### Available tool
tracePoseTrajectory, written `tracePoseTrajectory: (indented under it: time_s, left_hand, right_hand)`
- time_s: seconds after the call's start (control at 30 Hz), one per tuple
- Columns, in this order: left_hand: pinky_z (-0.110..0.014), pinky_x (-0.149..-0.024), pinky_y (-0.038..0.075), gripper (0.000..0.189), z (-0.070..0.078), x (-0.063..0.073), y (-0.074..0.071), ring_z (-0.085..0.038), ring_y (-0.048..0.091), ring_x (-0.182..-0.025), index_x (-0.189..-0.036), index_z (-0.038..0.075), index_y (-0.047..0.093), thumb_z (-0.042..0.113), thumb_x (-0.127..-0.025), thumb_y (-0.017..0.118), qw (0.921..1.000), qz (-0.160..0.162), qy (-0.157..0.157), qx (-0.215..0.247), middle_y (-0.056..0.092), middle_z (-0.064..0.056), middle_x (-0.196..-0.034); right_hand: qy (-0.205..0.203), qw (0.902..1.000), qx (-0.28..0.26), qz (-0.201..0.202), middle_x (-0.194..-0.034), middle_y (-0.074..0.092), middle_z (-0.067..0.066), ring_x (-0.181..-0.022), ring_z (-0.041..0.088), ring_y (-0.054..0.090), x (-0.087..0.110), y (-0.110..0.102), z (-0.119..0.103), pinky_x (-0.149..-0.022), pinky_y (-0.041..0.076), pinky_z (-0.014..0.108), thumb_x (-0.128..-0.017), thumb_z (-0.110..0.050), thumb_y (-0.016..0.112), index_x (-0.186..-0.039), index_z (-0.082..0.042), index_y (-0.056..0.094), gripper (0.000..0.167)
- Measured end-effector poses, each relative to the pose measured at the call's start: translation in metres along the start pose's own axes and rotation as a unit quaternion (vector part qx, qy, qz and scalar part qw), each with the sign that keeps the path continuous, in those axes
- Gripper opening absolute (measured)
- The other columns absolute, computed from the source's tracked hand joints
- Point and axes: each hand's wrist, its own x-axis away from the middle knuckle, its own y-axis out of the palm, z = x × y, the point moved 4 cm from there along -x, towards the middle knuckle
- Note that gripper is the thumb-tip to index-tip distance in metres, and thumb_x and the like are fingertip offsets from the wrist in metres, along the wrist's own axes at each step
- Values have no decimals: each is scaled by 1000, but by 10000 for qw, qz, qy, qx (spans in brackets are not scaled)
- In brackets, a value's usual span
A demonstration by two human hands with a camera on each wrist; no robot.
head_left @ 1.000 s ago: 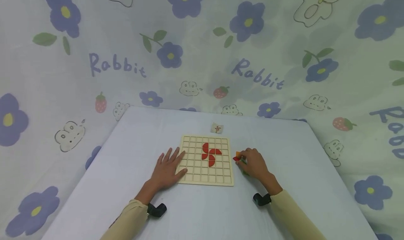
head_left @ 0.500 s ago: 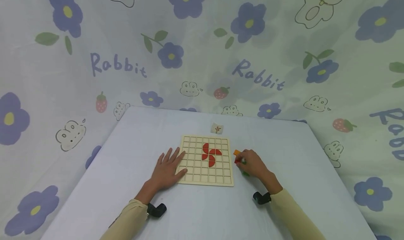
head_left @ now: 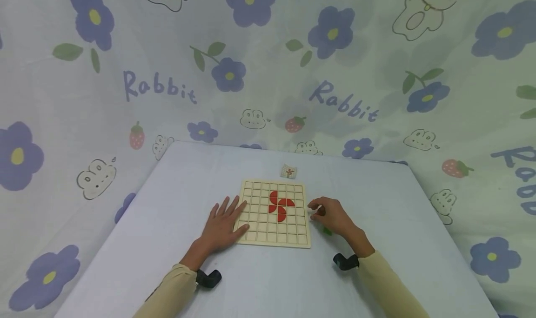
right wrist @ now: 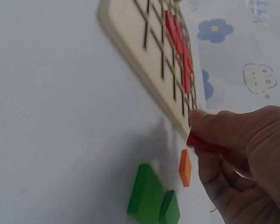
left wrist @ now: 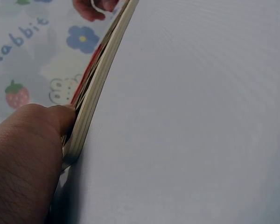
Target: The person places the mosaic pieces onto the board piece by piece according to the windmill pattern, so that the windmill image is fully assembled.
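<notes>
A pale wooden grid board (head_left: 257, 238) lies on the white table, with several red curved-edged tiles (head_left: 282, 215) set in a pinwheel shape. My left hand (head_left: 221, 230) rests on the board's left edge, its fingers straight and spread. Just off the right edge, my right hand (head_left: 333, 215) pinches a red tile (right wrist: 207, 144) between thumb and fingers, best seen in the right wrist view. Below that hand lie an orange tile (right wrist: 185, 168) and two green tiles (right wrist: 146, 195). In the head view the orange tile is hidden and a bit of green shows.
A small card (head_left: 289, 171) printed with a red pinwheel pattern lies behind the board. The white tabletop (head_left: 272, 285) stretches out around the board. A patterned fabric sheet (head_left: 268, 90) hangs behind and at the sides of the table.
My right hand has picked up the red tile and shifted slightly left toward the board's right edge. The left hand stays in place. The head view has tilted slightly.
</notes>
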Motion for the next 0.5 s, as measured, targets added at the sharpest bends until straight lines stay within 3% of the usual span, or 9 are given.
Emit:
tracePoseTrajectory:
  time_s: [0.13,0.23,0.37,0.5]
  left_hand:
    - [-60,-113,11,74,-1,1,1,-37,14,-147,-156,17,31,60,-97,46,10000,72,40,-48,22,-10,-161]
    - [-61,-112,12,74,0,1,0,-38,15,-146,-155,16,34,59,-97,47,9999,136,74,-58,24,-11,-160]
    - [-60,-112,12,73,1,1,0,-38,15,-146,-155,16,33,58,-97,47,9999,123,44,-77,24,-11,-160]
    - [-59,-113,11,74,2,1,1,-37,13,-147,-156,17,32,59,-97,46,10000,44,9,-80,22,-10,-161]
  right_hand:
    - [-29,9989,-401,221,-85,67,-5,-73,10,62,-5,0,-5,-66,53,28,-80,-14,83,-102,-7,73,26]
    - [102,9944,-1016,291,-78,66,-3,-70,15,63,-10,0,-11,-63,56,33,-80,-18,84,-98,-5,73,25]
    - [321,9743,-2190,409,-82,69,6,-71,27,69,-21,2,-20,-66,58,41,-82,-16,82,-93,-5,71,19]
    - [-60,9565,-2866,535,-94,72,10,-83,31,70,-32,3,-30,-74,58,38,-86,-11,77,-97,-5,72,14]
